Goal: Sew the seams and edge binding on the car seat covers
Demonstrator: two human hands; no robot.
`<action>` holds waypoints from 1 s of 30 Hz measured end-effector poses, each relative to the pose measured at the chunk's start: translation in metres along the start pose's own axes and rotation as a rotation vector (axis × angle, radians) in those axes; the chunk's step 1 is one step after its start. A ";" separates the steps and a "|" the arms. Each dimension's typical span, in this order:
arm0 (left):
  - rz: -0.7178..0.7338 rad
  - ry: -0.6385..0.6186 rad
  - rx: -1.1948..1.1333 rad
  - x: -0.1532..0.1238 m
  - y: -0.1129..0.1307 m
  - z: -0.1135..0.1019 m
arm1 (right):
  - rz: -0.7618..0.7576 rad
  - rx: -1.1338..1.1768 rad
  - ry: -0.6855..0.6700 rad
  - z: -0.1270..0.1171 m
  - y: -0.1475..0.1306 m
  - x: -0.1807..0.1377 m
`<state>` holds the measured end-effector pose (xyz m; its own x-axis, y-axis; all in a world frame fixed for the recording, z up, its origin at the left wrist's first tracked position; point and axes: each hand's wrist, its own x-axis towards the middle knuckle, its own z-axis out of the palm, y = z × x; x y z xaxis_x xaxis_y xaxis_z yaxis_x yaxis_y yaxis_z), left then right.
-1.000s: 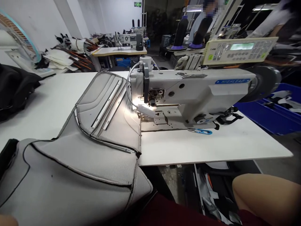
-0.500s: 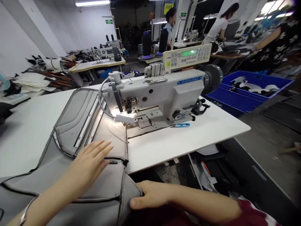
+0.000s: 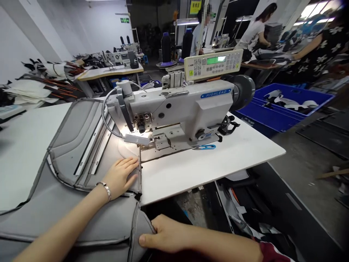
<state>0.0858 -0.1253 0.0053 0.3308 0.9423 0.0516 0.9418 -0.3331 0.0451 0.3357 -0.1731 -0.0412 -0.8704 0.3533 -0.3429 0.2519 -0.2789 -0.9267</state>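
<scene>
A large grey padded cover [image 3: 79, 153] with dark edging lies across the left of the white table, and its far right part reaches under the lit head of a sewing machine [image 3: 171, 109]. My left hand [image 3: 121, 178] rests flat on the cover near its right edge, fingers stretched toward the needle area. At the table's front edge my right hand [image 3: 163, 233] pinches the cover's lower right flap, thumb on top and fingers beneath. The machine's needle and presser foot are hard to make out in the glare.
Blue thread snips [image 3: 204, 147] lie beside the machine bed. A control panel [image 3: 214, 64] and dark thread cones [image 3: 165, 49] stand behind the machine. On the right is a blue bin [image 3: 283, 112] with cut pieces. Several people work farther back.
My left hand has moved forward and right over the cover and now lies flat near its edge. My right hand keeps its hold on the flap. The view has shifted slightly.
</scene>
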 end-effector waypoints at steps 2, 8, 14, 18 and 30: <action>0.012 0.050 -0.002 -0.004 -0.002 0.010 | -0.287 -0.516 0.181 -0.020 -0.002 0.005; 0.027 0.138 -0.004 -0.004 -0.006 0.017 | -0.959 -1.318 0.365 -0.052 -0.022 0.030; 0.026 0.184 -0.007 0.001 0.000 0.022 | -0.942 -1.498 0.434 -0.047 -0.012 0.038; 0.016 0.214 0.011 0.008 0.002 0.023 | -0.909 -1.483 0.414 -0.050 -0.017 0.036; 0.001 0.300 0.020 0.033 -0.005 0.022 | -0.909 -1.467 0.382 -0.064 -0.028 0.039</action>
<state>0.0938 -0.0919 -0.0148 0.3025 0.8888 0.3442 0.9433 -0.3309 0.0254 0.3219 -0.0945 -0.0380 -0.8539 0.1561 0.4964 0.1133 0.9868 -0.1154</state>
